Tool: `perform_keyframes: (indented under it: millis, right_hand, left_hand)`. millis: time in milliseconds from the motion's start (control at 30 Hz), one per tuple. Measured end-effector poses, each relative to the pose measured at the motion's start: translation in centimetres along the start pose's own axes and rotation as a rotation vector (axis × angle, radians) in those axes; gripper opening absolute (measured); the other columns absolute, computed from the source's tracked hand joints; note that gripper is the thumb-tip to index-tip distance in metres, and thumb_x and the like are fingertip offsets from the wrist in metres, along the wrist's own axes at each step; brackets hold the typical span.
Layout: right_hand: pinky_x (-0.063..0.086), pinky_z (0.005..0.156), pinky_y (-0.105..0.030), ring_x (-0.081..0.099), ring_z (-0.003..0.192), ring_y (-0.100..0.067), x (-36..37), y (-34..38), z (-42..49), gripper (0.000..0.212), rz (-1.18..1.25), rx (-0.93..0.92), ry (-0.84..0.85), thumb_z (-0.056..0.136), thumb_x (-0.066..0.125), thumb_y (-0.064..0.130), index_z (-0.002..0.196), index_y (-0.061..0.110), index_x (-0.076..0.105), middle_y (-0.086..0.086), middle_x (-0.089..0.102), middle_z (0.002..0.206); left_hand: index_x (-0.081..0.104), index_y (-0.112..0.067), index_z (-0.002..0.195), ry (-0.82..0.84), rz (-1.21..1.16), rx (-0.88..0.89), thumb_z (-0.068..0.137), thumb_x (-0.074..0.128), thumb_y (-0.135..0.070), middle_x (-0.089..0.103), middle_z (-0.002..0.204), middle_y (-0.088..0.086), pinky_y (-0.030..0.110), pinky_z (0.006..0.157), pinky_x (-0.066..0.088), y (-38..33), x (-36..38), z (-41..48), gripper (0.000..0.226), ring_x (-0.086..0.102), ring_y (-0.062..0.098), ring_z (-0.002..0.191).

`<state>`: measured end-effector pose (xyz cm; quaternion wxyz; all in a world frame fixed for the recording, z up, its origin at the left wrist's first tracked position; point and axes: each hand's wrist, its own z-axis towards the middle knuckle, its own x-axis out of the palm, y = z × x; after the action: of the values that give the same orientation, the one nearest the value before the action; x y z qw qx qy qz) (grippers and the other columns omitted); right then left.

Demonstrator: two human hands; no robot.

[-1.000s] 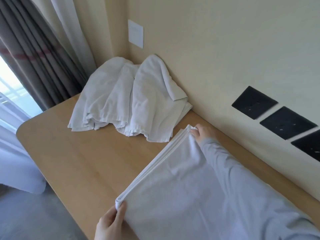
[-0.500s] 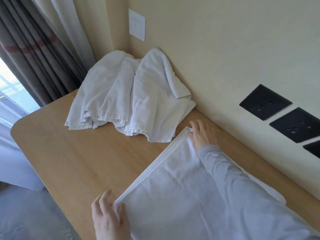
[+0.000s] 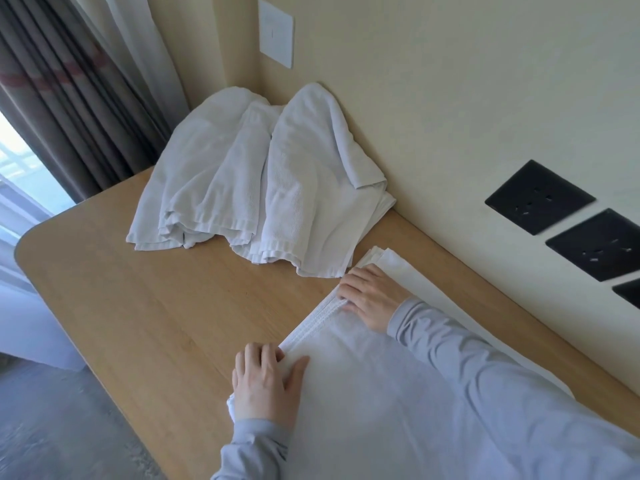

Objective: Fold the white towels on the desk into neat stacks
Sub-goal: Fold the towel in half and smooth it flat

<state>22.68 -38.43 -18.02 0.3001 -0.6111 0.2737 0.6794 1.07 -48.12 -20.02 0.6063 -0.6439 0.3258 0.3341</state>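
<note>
One towel [image 3: 363, 393] is found part-folded and laid flat on the near right part of the desk [image 3: 156, 306], with its layered hem edge turned toward the middle of the desk. The left hand [image 3: 266, 382] is laid flat on the near end of that edge, fingers straight and spread, nothing grasped. The right hand [image 3: 370, 296] is laid on the far end of the same edge, fingers extended and pressed down on the hem, likewise released. A further white layer is seen projecting from beneath on the wall side; whether it belongs to the same towel cannot be told.

The step in hand is judged to be the flattening and squaring of a fold. At least one more fold is thought to be needed before this piece can be counted as finished.

A pile of towels [image 3: 277, 174] is noted at the far end of the desk, heaped loosely against the wall [image 3: 450, 98], crumpled and unfolded, with several hems showing. No finished stack is visible anywhere in view. The task is therefore assessed as at an early stage, with most of the work outstanding.

Black sockets [image 3: 540, 197] and a white switch plate [image 3: 276, 38] are recorded on the wall, and a dark curtain [image 3: 69, 98] to the left
</note>
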Motion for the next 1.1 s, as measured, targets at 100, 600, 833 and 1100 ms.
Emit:
perform_keyframes:
  millis: [100, 600, 833, 1100]
  right_hand:
    - [0.051, 0.065, -0.031, 0.059, 0.071, -0.017, 0.0, -0.3, 0.2, 0.016, -0.043, -0.036, 0.002, 0.073, 0.076, 0.021, 0.079, 0.014, 0.063, 0.003, 0.062, 0.076]
    - [0.050, 0.068, -0.031, 0.059, 0.070, -0.018, -0.5, -0.6, 0.3, 0.012, -0.119, -0.147, 0.000, 0.081, 0.067, 0.024, 0.079, 0.013, 0.062, 0.000, 0.063, 0.075]
    - [0.047, 0.054, -0.023, 0.052, 0.047, -0.016, -0.7, -0.3, 2.3, 0.026, -0.082, -0.112, -0.008, 0.069, 0.080, 0.025, 0.069, 0.011, 0.059, 0.003, 0.054, 0.051]
    - [0.032, 0.091, -0.038, 0.054, 0.093, -0.022, -0.2, -4.5, 0.5, 0.057, -0.170, 0.302, 0.199, 0.083, 0.038, 0.063, 0.097, 0.012, 0.059, -0.002, 0.062, 0.094]
  left_hand:
    - [0.054, -0.005, 0.062, -0.061, 0.000, 0.077, 0.075, 0.074, -0.033, 0.051, 0.067, 0.009, 0.035, 0.054, 0.039, 0.4, 0.1, 0.2, 0.037, 0.051, 0.031, 0.060]
    - [0.053, -0.005, 0.067, -0.106, 0.002, 0.198, 0.097, 0.013, -0.048, 0.050, 0.060, 0.005, 0.030, 0.059, 0.041, 1.2, -0.1, 0.2, 0.067, 0.050, 0.028, 0.053]
    - [0.050, -0.004, 0.070, -0.012, -0.107, 0.179, 0.093, 0.012, -0.058, 0.052, 0.056, 0.006, 0.028, 0.051, 0.039, 1.7, -0.5, 0.6, 0.070, 0.053, 0.028, 0.051]
    - [0.048, -0.008, 0.060, 0.048, -0.020, 0.063, 0.073, 0.034, -0.061, 0.046, 0.050, -0.002, 0.028, 0.054, 0.031, 3.9, -1.6, 1.1, 0.056, 0.047, 0.027, 0.053]
